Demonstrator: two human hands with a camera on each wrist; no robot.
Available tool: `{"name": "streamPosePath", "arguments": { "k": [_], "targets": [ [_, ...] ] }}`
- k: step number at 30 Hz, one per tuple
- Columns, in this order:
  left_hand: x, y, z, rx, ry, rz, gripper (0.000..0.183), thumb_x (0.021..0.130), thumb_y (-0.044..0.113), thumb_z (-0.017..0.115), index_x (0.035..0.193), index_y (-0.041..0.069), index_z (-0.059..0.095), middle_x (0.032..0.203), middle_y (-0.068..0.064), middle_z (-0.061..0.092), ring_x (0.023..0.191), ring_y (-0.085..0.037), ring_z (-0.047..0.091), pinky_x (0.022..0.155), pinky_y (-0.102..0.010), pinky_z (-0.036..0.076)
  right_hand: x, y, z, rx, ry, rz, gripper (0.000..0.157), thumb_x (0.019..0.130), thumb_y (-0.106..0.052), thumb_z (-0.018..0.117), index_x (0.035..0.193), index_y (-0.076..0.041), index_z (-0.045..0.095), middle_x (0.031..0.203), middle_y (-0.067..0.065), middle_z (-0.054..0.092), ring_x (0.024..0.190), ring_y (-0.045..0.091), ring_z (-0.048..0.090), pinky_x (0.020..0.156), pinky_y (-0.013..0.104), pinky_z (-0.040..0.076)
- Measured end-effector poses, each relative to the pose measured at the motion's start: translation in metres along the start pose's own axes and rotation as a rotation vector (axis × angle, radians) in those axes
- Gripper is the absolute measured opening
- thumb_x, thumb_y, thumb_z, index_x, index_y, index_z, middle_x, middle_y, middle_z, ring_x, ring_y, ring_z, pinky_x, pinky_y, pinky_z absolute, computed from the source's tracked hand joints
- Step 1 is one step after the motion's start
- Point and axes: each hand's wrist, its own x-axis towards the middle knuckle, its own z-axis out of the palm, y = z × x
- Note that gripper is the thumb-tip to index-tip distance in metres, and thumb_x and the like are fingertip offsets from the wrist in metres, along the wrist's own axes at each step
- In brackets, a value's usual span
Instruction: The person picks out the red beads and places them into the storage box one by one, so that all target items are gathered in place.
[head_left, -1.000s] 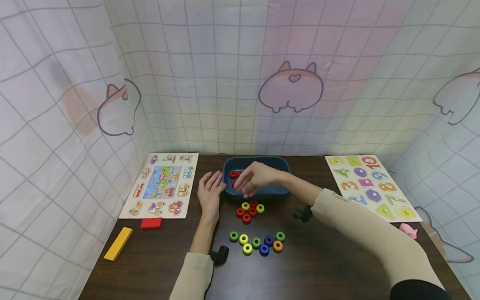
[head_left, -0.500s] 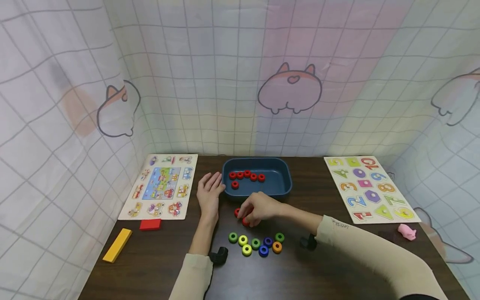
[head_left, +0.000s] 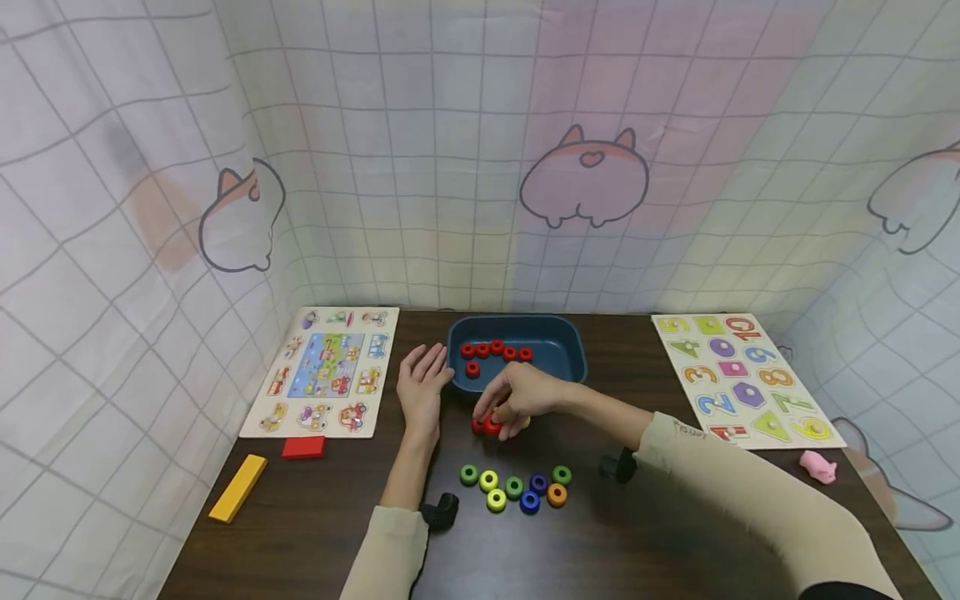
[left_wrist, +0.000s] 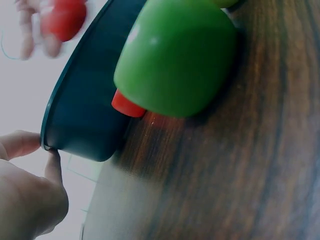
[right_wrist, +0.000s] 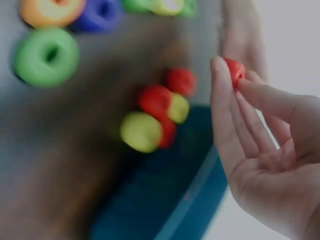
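Between thumb and fingers my right hand pinches a red ring bead, held up near the front of the blue bin. Several red ring beads lie inside that bin, toward its left. My left hand has its fingers extended and spread, with fingertips and thumb at the bin's left rim. In the right wrist view, red beads and yellow beads sit on the table just before the bin; my right hand mostly hides them in the head view.
A loose row of green, yellow, blue and orange ring beads lies nearer me. Puzzle boards stand at left and right. A red block, a yellow block and a pink pig toy lie at the sides.
My right hand came from over the bin down to the table beads, pinched a red one and has shifted slightly back toward the bin. My left hand stays put.
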Motion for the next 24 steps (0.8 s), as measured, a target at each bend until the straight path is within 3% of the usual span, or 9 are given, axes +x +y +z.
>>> {"name": "streamPosePath", "arguments": {
  "k": [4, 9, 19, 24],
  "targets": [
    [0.0, 0.0, 0.0, -0.002, 0.001, -0.009, 0.061, 0.085, -0.018, 0.061, 0.136, 0.006, 0.041, 0.137, -0.025, 0.053, 0.126, -0.032, 0.055, 0.102, -0.042, 0.047, 0.009, -0.019, -0.025, -0.005, 0.026, -0.008, 0.025, 0.09, 0.004, 0.065, 0.114, 0.0, 0.071, 0.109, 0.016, 0.071, 0.081, 0.042, 0.07, 0.074, 0.053, 0.058],
    [0.001, 0.001, -0.002, 0.01, 0.013, -0.012, 0.061, 0.085, -0.018, 0.061, 0.137, 0.007, 0.041, 0.137, -0.024, 0.054, 0.126, -0.031, 0.055, 0.102, -0.043, 0.047, 0.032, -0.023, -0.048, -0.008, 0.098, 0.023, 0.027, 0.089, 0.005, 0.065, 0.116, 0.0, 0.07, 0.109, 0.016, 0.071, 0.082, 0.039, 0.071, 0.077, 0.053, 0.058],
    [0.001, 0.001, -0.001, -0.012, 0.002, -0.018, 0.062, 0.084, -0.019, 0.06, 0.138, 0.005, 0.04, 0.138, -0.027, 0.051, 0.126, -0.031, 0.055, 0.099, -0.038, 0.05, 0.071, 0.009, -0.066, -0.003, 0.22, 0.16, 0.029, 0.089, 0.007, 0.062, 0.117, 0.002, 0.068, 0.108, 0.018, 0.072, 0.088, 0.041, 0.07, 0.08, 0.053, 0.057],
    [0.001, 0.001, 0.0, -0.021, -0.004, -0.014, 0.062, 0.084, -0.019, 0.061, 0.137, 0.005, 0.041, 0.137, -0.025, 0.053, 0.127, -0.033, 0.054, 0.098, -0.035, 0.05, 0.078, 0.024, -0.067, 0.017, 0.223, 0.196, 0.031, 0.088, 0.007, 0.062, 0.116, -0.002, 0.07, 0.108, 0.016, 0.072, 0.088, 0.038, 0.071, 0.081, 0.051, 0.057]
  ]
}}
